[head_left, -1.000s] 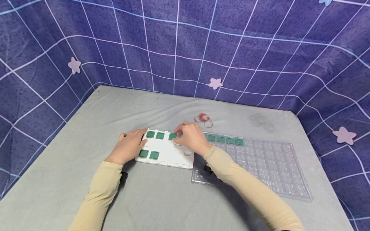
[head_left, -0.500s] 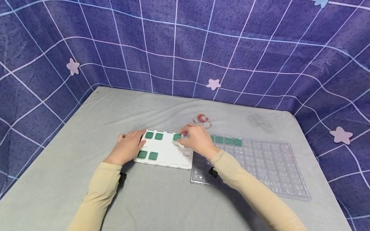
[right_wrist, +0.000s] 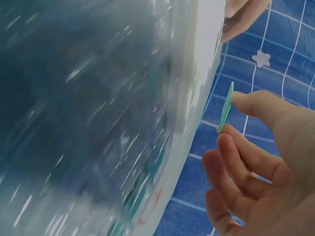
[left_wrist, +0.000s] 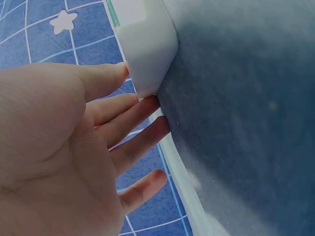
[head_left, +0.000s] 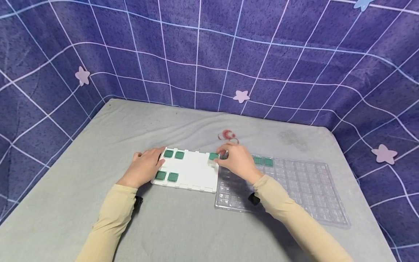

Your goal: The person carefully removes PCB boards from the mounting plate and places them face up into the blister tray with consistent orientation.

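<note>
At its left end, a white tray (head_left: 196, 171) is gripped by my left hand (head_left: 144, 169). In the left wrist view the thumb (left_wrist: 115, 73) and fingertips meet the tray's edge. Green circuit boards lie in it: two along the far edge, such as this board (head_left: 179, 155), and two along the near edge. My right hand (head_left: 240, 162) pinches a small green circuit board (right_wrist: 226, 105) between thumb and forefinger, over the tray's right end. A clear plastic tray (head_left: 294, 182) with many pockets lies to the right, partly under the right forearm.
Green boards (head_left: 268, 162) sit in the clear tray's far row; the right hand hides part of that row. A grey cloth (head_left: 131, 123) with a red mark (head_left: 228, 134) covers the table. A blue gridded curtain (head_left: 183, 54) hangs around the back and sides.
My right hand has moved right with the pinched board, from the middle of the white tray's far edge to its right end. The left hand has stayed at the tray's left end.
</note>
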A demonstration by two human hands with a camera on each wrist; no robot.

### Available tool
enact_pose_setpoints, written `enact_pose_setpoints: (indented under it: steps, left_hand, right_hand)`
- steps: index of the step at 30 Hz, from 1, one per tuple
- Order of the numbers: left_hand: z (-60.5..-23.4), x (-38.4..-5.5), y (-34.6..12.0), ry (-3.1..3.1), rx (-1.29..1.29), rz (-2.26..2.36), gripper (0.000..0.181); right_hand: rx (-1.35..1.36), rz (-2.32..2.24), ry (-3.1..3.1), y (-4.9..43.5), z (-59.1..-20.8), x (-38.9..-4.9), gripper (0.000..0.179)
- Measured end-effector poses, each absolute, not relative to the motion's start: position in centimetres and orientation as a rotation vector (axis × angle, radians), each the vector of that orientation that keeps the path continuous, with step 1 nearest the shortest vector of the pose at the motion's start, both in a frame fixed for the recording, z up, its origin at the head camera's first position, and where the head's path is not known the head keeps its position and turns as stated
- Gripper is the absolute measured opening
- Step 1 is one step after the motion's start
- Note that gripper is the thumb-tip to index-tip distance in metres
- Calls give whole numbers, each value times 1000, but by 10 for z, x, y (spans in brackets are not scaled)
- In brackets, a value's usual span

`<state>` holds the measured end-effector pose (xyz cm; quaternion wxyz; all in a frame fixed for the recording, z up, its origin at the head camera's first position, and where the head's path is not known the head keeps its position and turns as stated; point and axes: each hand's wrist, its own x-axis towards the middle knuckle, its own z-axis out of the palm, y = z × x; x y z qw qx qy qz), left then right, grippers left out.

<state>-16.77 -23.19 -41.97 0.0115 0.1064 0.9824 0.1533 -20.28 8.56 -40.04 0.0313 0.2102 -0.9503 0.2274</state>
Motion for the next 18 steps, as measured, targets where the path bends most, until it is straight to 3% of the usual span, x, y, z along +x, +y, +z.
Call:
enact_pose_setpoints:
  steps: [18]
  left_hand:
    - [-417, -167, -232, 3058, 333, 481, 51]
  right_hand:
    - [608, 722, -2941, 123, -410, -200, 27]
